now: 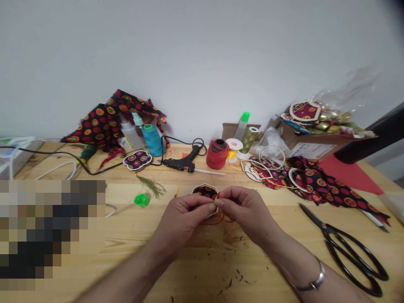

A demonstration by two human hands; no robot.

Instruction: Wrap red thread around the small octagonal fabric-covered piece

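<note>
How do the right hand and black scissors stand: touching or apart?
Apart: the head view shows bare wooden tabletop between the right hand and the black scissors.

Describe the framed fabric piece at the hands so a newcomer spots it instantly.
On the wooden table, find the left hand and right hand meeting near the middle. Partly covered by them is the framed piece: dark, red-patterned fabric inside a pale, straight-sided rim. Its angular outline sets it apart from the scalloped piece with a green tassel.

On the table [126,235], scissors [326,229] lie right of the ornament [204,190], a glue gun [184,163] behind, a cup [142,200] left.
</note>
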